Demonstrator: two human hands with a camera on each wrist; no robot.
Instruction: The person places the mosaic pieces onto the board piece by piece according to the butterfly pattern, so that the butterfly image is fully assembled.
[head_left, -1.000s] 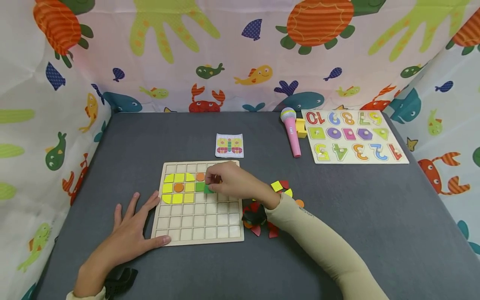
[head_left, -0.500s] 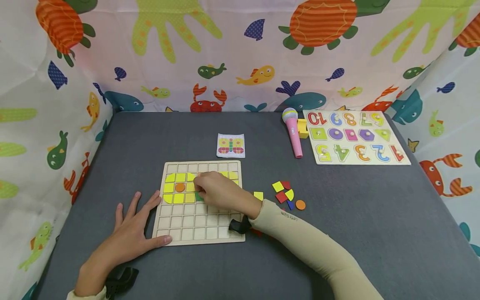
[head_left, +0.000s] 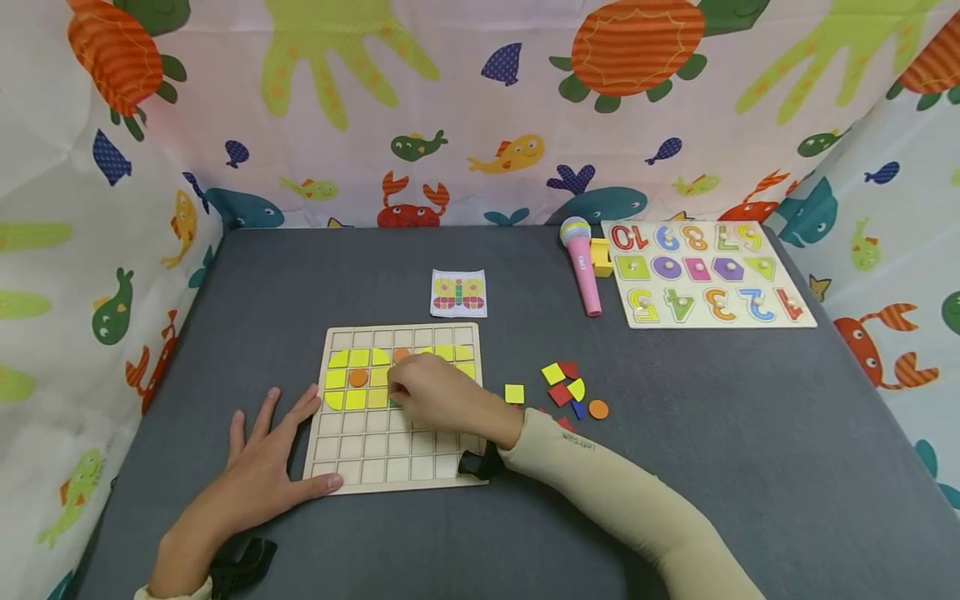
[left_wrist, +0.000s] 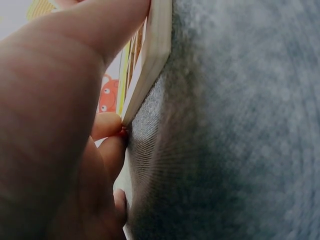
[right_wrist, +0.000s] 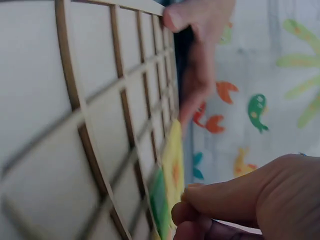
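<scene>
A wooden grid board [head_left: 397, 467] lies flat on the table, its upper cells holding yellow tiles [head_left: 356, 399] and orange round tiles [head_left: 357, 377]. With thumb and fingers curled together, my right hand [head_left: 446, 396] is at a green square tile [head_left: 393, 404] in the third row; the hand covers most of it in the head view. In the right wrist view that green tile [right_wrist: 159, 202] sits among the grid bars beside the fingertips. My left hand [head_left: 258, 467] spreads its fingers at the board's left edge, thumb on the lower left corner.
Loose tiles [head_left: 559, 394] in yellow, red, blue and orange lie right of the board. Behind it is a butterfly pattern card [head_left: 459, 293]. A pink toy microphone [head_left: 581, 265], a yellow block [head_left: 602, 257] and a number puzzle board [head_left: 712, 275] stand at the back right.
My right hand has brought a green tile from the fourth or fifth column left and down into the third row. Over the last half second it barely moves. My left hand stays put.
</scene>
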